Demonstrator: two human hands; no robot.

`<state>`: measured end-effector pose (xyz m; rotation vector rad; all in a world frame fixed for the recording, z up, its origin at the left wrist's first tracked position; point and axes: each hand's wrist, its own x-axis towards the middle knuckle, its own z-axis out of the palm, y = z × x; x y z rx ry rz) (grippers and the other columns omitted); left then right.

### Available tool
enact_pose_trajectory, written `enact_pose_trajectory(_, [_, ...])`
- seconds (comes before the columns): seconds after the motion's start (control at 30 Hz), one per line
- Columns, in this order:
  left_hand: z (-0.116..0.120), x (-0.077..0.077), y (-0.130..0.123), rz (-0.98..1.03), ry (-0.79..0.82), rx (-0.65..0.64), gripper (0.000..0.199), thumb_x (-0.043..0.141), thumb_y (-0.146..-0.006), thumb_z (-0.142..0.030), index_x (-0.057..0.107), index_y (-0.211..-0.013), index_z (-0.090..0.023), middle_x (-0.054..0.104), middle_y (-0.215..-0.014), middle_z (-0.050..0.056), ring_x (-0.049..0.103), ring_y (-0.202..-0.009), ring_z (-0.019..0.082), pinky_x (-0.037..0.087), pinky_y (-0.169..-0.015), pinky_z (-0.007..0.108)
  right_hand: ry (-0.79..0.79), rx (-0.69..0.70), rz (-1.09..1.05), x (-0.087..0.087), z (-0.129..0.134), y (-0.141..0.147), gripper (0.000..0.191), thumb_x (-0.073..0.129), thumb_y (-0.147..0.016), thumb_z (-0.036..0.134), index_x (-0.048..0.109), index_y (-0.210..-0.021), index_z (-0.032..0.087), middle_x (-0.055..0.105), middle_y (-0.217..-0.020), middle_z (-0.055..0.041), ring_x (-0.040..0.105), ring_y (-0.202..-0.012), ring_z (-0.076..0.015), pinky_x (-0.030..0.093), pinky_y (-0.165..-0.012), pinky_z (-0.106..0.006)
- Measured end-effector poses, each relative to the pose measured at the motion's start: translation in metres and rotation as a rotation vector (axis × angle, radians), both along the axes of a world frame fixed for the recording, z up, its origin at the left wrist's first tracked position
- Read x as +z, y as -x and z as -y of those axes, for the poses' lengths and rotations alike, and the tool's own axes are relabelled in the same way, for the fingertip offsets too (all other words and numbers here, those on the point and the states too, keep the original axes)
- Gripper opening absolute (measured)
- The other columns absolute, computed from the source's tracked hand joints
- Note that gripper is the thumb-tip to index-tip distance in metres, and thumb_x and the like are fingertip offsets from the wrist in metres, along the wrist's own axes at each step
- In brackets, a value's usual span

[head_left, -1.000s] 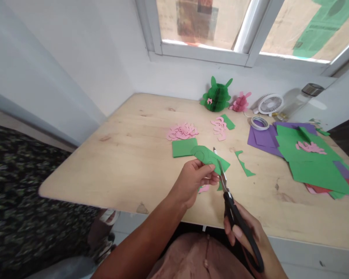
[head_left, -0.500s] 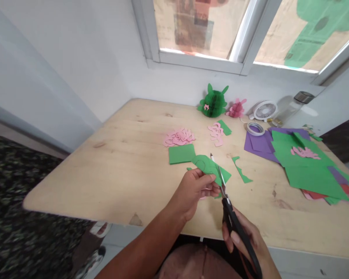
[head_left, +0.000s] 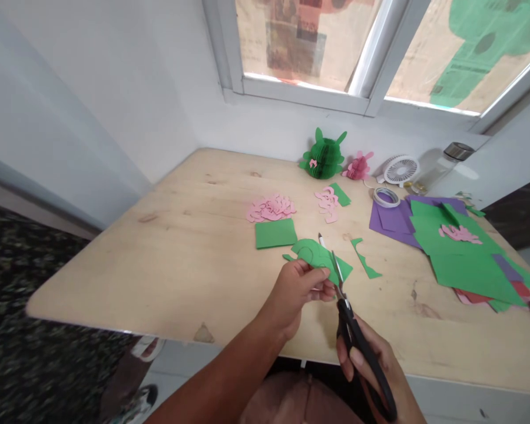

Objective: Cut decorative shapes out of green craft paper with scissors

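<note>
My left hand [head_left: 302, 288] pinches a green paper piece [head_left: 311, 253] that bears drawn curved outlines. In my right hand [head_left: 371, 359] are black-handled scissors [head_left: 348, 324], their blades lying across the right part of that paper. A pen [head_left: 321, 238] rests on the table just beyond the blades. Left of the held paper lies a green paper rectangle [head_left: 274, 234], with a pile of pink paper cutouts [head_left: 271, 208] behind it. To the right is a thin green offcut [head_left: 365, 259] with a jagged edge.
A green paper figure [head_left: 324, 158] and a smaller pink one [head_left: 358, 167] stand by the wall. Nearby are a white fan [head_left: 401, 171], a glass bottle [head_left: 441, 168] and a tape roll [head_left: 386, 198]. Green sheets [head_left: 468, 271] and purple sheets [head_left: 391, 221] cover the right side.
The held green paper has tilted slightly, and its left edge sits a little lower around the drawn curve. Both hands stay in nearly the same place; the view has shifted slightly.
</note>
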<state>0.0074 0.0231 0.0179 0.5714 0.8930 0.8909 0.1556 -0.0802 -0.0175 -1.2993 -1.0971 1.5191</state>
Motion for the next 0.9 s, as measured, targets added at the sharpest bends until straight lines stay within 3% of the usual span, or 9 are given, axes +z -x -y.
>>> enact_pose_trajectory(0.17, [-0.001, 0.0, 0.001, -0.017, -0.008, -0.028, 0.018, 0.071, -0.063, -0.027, 0.064, -0.068, -0.012, 0.065, -0.06, 0.005, 0.06, -0.056, 0.014, 0.049, -0.064, 0.03, 0.021, -0.008, -0.038, 0.005, 0.001, 0.001, 0.056, 0.061, -0.08, 0.054, 0.052, -0.124, 0.02, 0.049, -0.063, 0.0016, 0.038, -0.054, -0.0137, 0.028, -0.052, -0.026])
enact_pose_trajectory(0.57, [0.002, 0.002, -0.003, -0.052, -0.006, -0.008, 0.015, 0.071, -0.062, -0.026, 0.064, -0.066, -0.013, 0.065, -0.058, 0.005, 0.06, -0.056, 0.014, 0.049, -0.062, 0.028, 0.015, -0.029, -0.044, 0.0, -0.001, 0.0, 0.067, 0.063, -0.078, 0.055, 0.047, -0.132, 0.018, 0.049, -0.065, 0.001, 0.036, -0.055, -0.0145, 0.028, -0.052, -0.026])
enact_pose_trajectory(0.9, [0.004, 0.0, -0.005, -0.037, 0.003, -0.016, 0.016, 0.071, -0.061, -0.026, 0.064, -0.064, -0.013, 0.064, -0.058, 0.005, 0.06, -0.057, 0.015, 0.048, -0.063, 0.029, 0.024, -0.029, -0.103, -0.006, 0.0, -0.002, 0.057, 0.061, -0.081, 0.053, 0.051, -0.127, 0.02, 0.052, -0.068, 0.0004, 0.038, -0.054, -0.0132, 0.029, -0.054, -0.027])
